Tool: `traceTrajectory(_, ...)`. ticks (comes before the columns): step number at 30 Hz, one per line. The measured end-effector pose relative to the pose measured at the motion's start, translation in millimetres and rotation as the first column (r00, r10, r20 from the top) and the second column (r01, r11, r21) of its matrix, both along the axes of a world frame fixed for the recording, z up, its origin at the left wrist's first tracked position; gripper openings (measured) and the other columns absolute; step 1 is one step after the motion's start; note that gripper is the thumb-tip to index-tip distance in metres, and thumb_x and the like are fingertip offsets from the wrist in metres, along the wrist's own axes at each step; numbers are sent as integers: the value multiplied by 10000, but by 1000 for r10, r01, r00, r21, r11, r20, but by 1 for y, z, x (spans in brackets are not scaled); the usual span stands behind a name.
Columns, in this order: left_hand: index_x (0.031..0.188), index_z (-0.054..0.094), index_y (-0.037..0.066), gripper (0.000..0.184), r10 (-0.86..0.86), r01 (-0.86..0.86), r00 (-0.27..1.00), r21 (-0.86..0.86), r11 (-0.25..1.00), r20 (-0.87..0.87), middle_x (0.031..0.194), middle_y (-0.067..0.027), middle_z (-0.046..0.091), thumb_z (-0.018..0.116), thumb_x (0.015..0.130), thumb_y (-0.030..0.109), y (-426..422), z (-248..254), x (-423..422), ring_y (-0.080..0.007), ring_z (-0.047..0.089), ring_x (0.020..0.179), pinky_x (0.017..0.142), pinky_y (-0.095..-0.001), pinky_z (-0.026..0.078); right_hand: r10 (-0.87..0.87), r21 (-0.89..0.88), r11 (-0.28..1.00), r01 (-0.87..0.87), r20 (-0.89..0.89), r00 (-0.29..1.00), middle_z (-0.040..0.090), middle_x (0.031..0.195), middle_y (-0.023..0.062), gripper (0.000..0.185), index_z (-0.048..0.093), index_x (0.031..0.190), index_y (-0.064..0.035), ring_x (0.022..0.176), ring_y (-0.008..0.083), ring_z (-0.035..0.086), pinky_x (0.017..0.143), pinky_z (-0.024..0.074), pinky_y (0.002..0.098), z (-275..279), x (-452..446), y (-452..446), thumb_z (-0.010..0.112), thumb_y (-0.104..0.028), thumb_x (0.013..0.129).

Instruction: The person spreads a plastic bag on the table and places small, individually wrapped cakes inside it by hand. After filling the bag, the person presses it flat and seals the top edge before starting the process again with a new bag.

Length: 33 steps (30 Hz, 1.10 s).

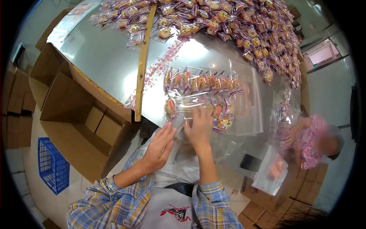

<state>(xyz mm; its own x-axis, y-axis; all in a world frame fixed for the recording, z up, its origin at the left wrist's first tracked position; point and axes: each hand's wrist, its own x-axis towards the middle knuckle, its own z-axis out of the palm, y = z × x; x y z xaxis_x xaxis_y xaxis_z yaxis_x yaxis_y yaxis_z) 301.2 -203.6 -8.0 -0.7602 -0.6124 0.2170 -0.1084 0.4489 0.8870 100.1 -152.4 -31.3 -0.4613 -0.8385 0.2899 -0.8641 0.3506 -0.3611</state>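
A clear plastic bag [251, 114] lies flat on the metal table [103, 49]. Inside it, small wrapped pastries [195, 82] form an upper row, with a looser, gapped row below. My right hand [199, 126] lies over the bag's lower row, fingers spread and pointing up the table. Near the bag's lower left corner is my left hand [162, 147], its fingers stretched out just below a single wrapped pastry [170, 107]. Neither hand is wrapped round anything.
A large pile of wrapped pastries [248, 30] covers the table's far side. A wooden strip [144, 65] crosses the table. Open cardboard boxes [72, 141] and a blue basket [53, 166] stand left. Another person [316, 141] handles a filled bag [284, 118] at right, near a phone [251, 163].
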Motion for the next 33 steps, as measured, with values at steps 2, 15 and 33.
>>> traceTrajectory(2,1446,550,-52,448,-10,10,1000,-9,1000,11,1537,-307,475,568,1005,27,0,0,2,-454,442,1450,1186,-461,363,-101,92,990,108,-73,992,557,1378,225,504,642,1260,-42,1226,416,532,1028,430,563,1,-12,1,760,-136,779)
traceTrajectory(15,1442,568,-30,434,-9,9,1000,15,1000,-22,1530,-302,487,562,1014,44,-5,-1,-1,-449,466,1428,1170,-461,376,-27,-330,913,239,537,843,588,1264,149,287,632,1160,-6,1203,320,584,991,512,394,-3,-15,23,713,-7,884)
traceTrajectory(33,1421,589,-34,466,76,-76,997,-15,997,-2,1516,-291,510,618,960,30,2,-2,5,-433,492,1405,1161,-467,384,167,-308,948,-82,259,951,581,1395,217,642,549,1430,-48,1275,408,563,1049,462,490,-13,16,-12,794,-123,841)
